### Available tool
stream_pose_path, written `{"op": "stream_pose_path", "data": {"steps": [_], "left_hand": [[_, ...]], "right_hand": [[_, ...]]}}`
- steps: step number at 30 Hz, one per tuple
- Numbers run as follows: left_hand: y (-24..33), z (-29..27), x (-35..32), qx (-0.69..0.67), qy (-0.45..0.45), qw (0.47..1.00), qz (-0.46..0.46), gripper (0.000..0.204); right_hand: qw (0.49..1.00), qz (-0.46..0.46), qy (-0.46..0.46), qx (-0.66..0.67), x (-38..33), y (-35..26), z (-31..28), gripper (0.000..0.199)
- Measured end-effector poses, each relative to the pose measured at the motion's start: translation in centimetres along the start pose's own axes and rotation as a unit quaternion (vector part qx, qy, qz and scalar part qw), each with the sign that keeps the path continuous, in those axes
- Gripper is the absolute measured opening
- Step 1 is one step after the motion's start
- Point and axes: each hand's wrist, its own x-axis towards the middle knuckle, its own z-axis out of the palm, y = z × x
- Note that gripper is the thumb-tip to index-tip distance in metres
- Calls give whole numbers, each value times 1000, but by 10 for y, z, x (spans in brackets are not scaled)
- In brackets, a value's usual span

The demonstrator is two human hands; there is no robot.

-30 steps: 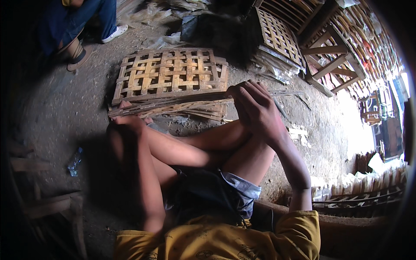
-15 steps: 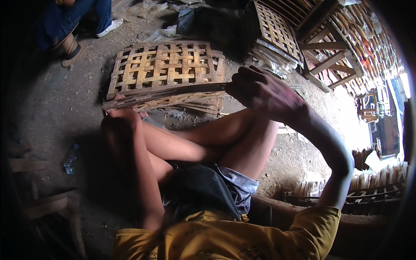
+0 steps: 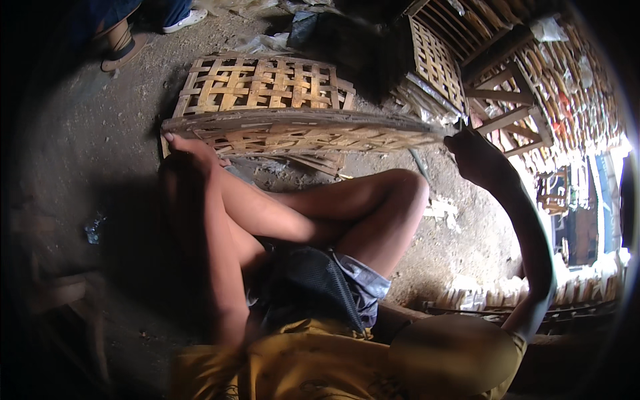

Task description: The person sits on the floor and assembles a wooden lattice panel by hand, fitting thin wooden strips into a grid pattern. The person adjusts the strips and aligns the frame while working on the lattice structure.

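A flat woven bamboo lattice panel [image 3: 300, 131] hangs level above the dirt ground, seen nearly edge on. My left hand [image 3: 190, 148] grips its left end from below. My right hand [image 3: 475, 155] is closed on its right end, arm stretched out to the side. A second woven bamboo panel [image 3: 263, 83] lies flat on the ground just behind it. My bent knees [image 3: 400, 193] sit under the lifted panel.
More woven bamboo panels [image 3: 437, 60] and a wooden frame [image 3: 510, 110] lean at the back right. Another person's feet in sandals [image 3: 120, 40] stand at the top left. A stack of bamboo strips [image 3: 533, 293] lies at the right. A small bottle [image 3: 93, 228] lies left.
Both hands have lifted the panel off the stack and spread apart: the right hand has swung far to the right along its edge, and the left has stayed at its left end.
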Motion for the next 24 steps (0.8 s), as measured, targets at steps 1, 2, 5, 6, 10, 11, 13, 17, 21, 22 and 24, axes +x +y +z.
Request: {"op": "stream_pose_path", "data": {"steps": [1, 2, 5, 6, 10, 11, 13, 17, 21, 22, 24], "left_hand": [[-13, 6, 1, 23, 15, 999, 42, 21], [-21, -5, 13, 67, 38, 992, 102, 21], [5, -3, 10, -120, 21, 990, -65, 35], [24, -6, 10, -217, 43, 961, -166, 43], [16, -6, 18, -188, 39, 972, -139, 30], [20, -7, 19, -150, 30, 979, -135, 27], [26, 2, 16, -165, 103, 977, -84, 11], [18, 2, 17, -208, 88, 965, -131, 17], [32, 2, 17, -159, 83, 976, -123, 40], [19, 0, 20, -164, 69, 976, -123, 40], [30, -6, 18, -181, 23, 973, -141, 35]], "right_hand": [[996, 2, 82, 30, -10, 3, -5, 19], [981, -19, 177, 75, -1, -7, -6, 15], [948, -18, 226, 224, 9, -36, -41, 14], [945, 37, 197, 257, 11, -52, -56, 17], [900, 20, 354, 253, 12, -76, -80, 13], [890, 23, 381, 250, 13, -81, -81, 12], [844, 17, 461, 273, 19, -95, -74, 11], [776, 101, 481, 395, 20, -131, -48, 10], [701, 178, 502, 474, 26, -163, -20, 17], [699, 187, 506, 469, 30, -169, -18, 17], [696, 207, 510, 461, 38, -178, -14, 18]]}}
